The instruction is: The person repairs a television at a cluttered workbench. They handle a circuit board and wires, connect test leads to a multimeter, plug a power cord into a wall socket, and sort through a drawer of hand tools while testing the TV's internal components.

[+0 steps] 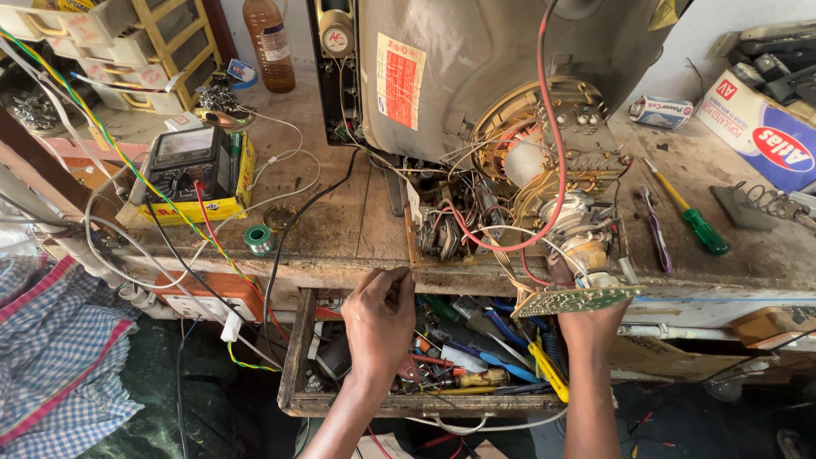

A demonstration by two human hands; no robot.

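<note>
Right hand (588,316): fingers hidden under circuit board (578,299) at television (476,102) neck; grip cannot be told. Left hand (380,319): fingertips pinched at worktop (340,229) edge, item too small to identify. Open tool drawer (297,357) below; meter (187,163) left; screwdriver (690,217) right.

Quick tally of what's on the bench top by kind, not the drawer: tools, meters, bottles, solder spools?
Screwdrivers: 2, one with a green handle and yellow shaft, one slim purple
Black multimeter on its yellow box: 1
Brown plastic bottle: 1
Green solder spool: 1
Total: 5
The left hand is over the open wooden drawer; the right hand is under the small green circuit board.
</note>
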